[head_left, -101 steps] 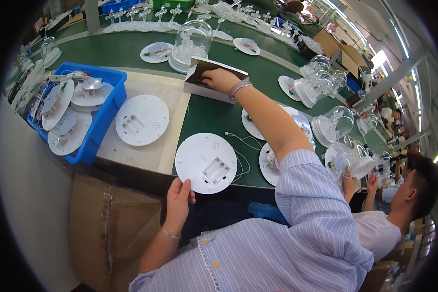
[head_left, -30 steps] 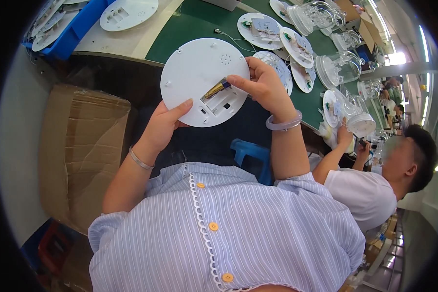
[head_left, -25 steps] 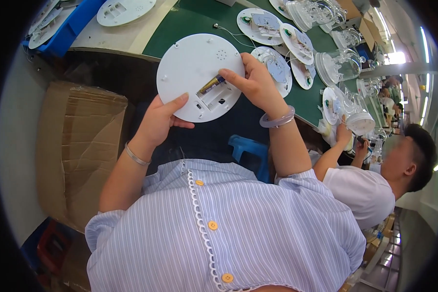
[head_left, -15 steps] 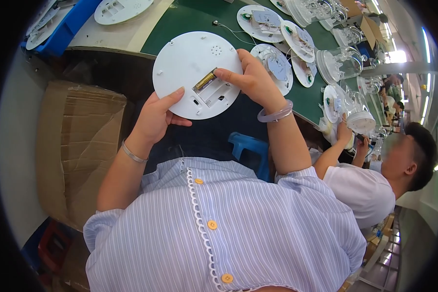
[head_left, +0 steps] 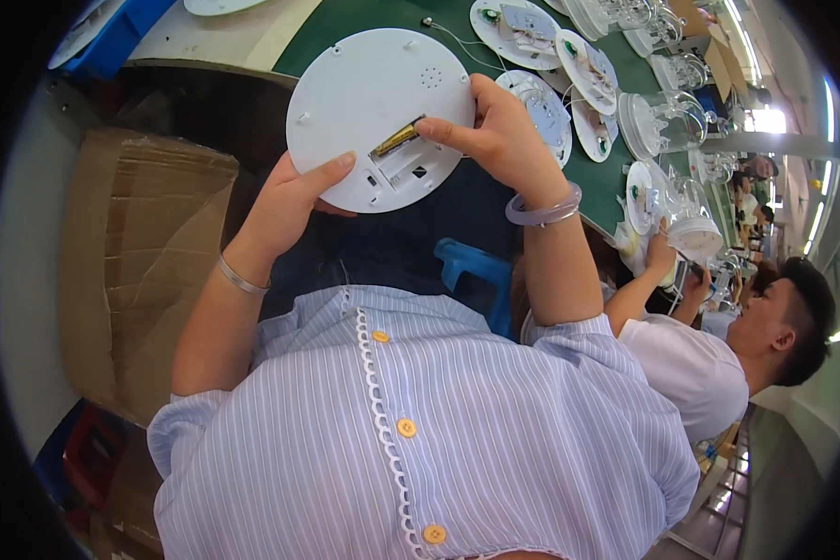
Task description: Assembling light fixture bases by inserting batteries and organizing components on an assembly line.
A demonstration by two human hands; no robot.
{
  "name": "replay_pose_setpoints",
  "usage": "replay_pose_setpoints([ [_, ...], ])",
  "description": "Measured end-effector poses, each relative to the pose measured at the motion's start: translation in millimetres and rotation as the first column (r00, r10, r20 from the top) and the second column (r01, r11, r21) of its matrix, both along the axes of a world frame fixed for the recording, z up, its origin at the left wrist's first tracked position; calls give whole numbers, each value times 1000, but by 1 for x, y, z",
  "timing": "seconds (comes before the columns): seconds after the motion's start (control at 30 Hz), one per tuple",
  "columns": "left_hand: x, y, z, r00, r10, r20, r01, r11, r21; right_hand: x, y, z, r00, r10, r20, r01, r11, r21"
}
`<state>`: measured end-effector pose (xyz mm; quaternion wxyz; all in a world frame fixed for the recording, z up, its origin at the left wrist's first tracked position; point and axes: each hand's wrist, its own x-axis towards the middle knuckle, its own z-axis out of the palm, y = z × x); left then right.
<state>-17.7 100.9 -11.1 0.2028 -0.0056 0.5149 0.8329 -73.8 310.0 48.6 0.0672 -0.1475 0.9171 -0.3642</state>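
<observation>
1. A blue-and-white striped shirt (head_left: 420,448) with orange buttons filled the lower middle of the frame, both bare forearms rising out of it.
2. The left hand (head_left: 289,201), left of centre, gripped the lower edge of a round white disc (head_left: 364,93); its thumb lay flat on the disc's face and its other fingers were curled behind, out of sight. A thin metal bangle (head_left: 238,276) sat on that wrist.
3. The disc was held tilted in the upper middle of the frame, above the lap and in front of the worktop edge, with a rectangular recess in its lower part.
4. The right hand (head_left: 504,140), just right of the disc, had its fingers pinched narrow on a gold-coloured cylindrical battery (head_left: 397,138) lying slantwise at the recess. A clear bracelet (head_left: 543,207) circled that wrist.
5. A cardboard box (head_left: 131,261) stood at the left, and a blue stool (head_left: 476,280) showed below the right forearm.
6. Farther off, the green worktop (head_left: 457,19) ran across the top, carrying more white discs (head_left: 537,98) and clear domed covers (head_left: 658,121).
7. At the right edge, another person (head_left: 709,364) in a white shirt worked at the same worktop.
</observation>
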Motion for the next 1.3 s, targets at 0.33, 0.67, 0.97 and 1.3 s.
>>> replay_pose_setpoints([
  [0.33, -5, 11, 13, 997, 59, 50, -65, 991, 115, -6, 13, 8, 904, -231, -360, 160, 963, -215],
  [0.67, 2, 26, 10, 969, 24, 245, -47, 995, 88, -4, -20, -2, 986, -115, -117, 43, 869, -493],
  [0.97, 1, 16, 11, 949, 8, 316, -59, 986, 153, 10, 2, -12, 914, 114, -389, -89, 993, 82],
  [1.3, 10, 24, 13, 988, 86, 126, -102, 987, 126, 30, 8, 0, 949, -40, -314, -24, 980, -197],
])
